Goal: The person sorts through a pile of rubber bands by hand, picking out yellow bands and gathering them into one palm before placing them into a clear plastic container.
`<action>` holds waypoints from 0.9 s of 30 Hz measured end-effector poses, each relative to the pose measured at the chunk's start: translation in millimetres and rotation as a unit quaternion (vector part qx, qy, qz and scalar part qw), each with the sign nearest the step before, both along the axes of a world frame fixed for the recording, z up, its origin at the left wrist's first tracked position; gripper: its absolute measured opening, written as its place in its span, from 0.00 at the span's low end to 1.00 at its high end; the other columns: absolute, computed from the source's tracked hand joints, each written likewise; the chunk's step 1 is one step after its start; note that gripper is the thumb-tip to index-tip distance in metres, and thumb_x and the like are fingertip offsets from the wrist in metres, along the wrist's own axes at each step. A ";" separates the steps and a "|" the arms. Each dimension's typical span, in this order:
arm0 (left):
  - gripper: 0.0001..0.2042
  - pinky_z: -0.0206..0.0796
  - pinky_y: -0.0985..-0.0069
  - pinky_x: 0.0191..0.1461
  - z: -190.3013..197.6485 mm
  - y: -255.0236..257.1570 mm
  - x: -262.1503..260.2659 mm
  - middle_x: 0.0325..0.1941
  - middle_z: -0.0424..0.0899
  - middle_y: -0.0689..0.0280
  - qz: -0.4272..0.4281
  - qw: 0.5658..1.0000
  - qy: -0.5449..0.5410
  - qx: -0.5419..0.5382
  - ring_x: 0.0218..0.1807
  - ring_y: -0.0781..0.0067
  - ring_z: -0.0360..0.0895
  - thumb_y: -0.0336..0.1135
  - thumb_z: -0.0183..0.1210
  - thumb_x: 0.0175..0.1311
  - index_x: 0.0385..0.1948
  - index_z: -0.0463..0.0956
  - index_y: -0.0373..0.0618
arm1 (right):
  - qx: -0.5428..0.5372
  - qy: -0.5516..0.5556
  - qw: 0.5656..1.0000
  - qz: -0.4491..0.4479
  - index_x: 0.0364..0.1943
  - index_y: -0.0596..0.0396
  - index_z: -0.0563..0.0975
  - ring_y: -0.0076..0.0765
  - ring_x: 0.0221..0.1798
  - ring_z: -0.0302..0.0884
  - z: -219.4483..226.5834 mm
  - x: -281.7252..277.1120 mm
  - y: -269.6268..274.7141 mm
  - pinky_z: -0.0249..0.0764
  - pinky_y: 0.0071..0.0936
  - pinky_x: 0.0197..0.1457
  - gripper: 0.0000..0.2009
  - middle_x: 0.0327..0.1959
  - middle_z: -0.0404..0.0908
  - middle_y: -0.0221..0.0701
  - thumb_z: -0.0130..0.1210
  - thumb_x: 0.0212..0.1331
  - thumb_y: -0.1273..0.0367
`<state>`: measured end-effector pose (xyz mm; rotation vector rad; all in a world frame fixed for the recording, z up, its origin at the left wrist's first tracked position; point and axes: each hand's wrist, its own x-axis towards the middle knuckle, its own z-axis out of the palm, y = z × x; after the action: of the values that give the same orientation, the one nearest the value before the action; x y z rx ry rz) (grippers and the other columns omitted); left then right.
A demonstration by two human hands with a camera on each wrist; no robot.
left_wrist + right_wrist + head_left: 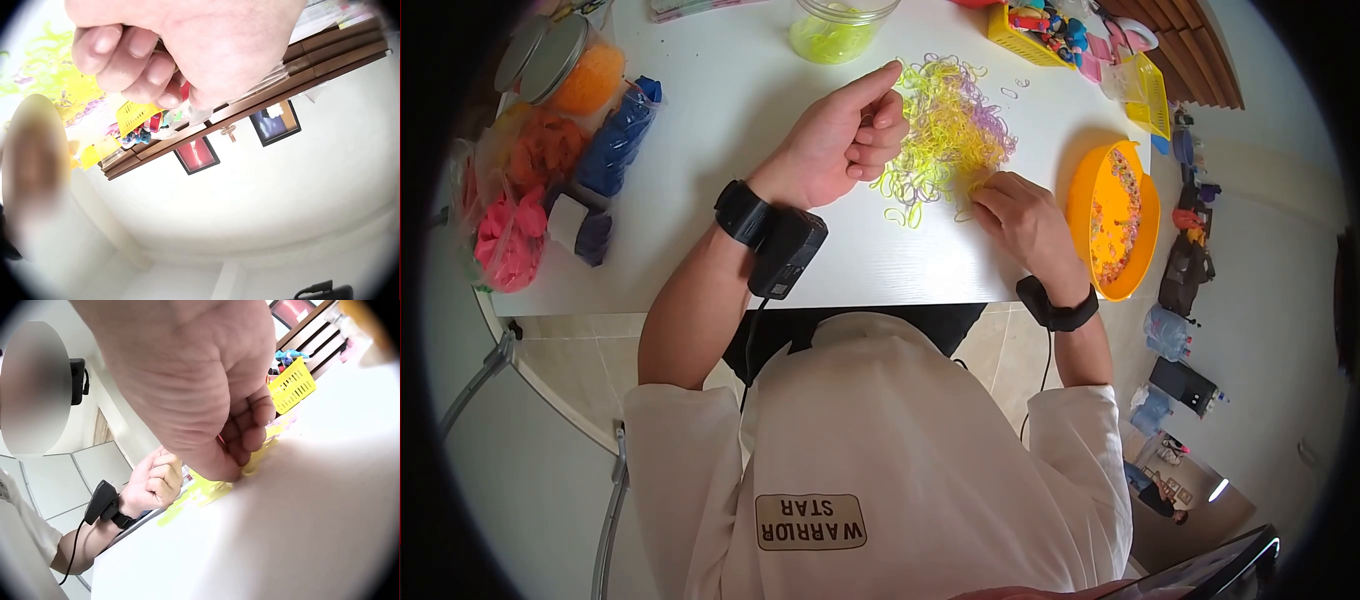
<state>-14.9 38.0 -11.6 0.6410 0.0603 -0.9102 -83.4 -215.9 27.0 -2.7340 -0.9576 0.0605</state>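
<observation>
A loose heap of small yellow, lime and purple rubber bands lies on the white table. At its lower right edge my right hand reaches down, thumb and fingertips together at the bands. The right wrist view shows those fingertips pinching at yellow rubber bands close to the tabletop. My left hand is raised by the heap's left side, fingers curled toward the palm and thumb stretched out. In the left wrist view the same curled fingers of the left hand show no held thing; the inside of the palm is hidden.
An orange bowl with small multicoloured pieces stands right of my right hand. A clear jar of lime bands and a yellow basket are at the back. Bagged coloured items and an orange-filled jar crowd the left side.
</observation>
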 end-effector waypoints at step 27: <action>0.23 0.44 0.85 0.18 -4.9 -3.1 -2.0 0.15 0.56 0.78 -0.015 1.000 -0.009 -0.020 0.16 0.87 0.50 0.54 0.42 0.75 0.19 0.64 0.52 | 0.591 0.419 0.673 -0.148 0.34 0.62 0.78 0.27 0.36 0.68 2.2 29.3 -26.9 0.65 0.23 0.44 0.06 0.35 0.77 0.29 0.52 0.53 0.80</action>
<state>-16.9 34.9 -16.6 0.6150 0.0166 -0.9322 -54.1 -242.8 29.2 -1.2950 -0.0937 0.4203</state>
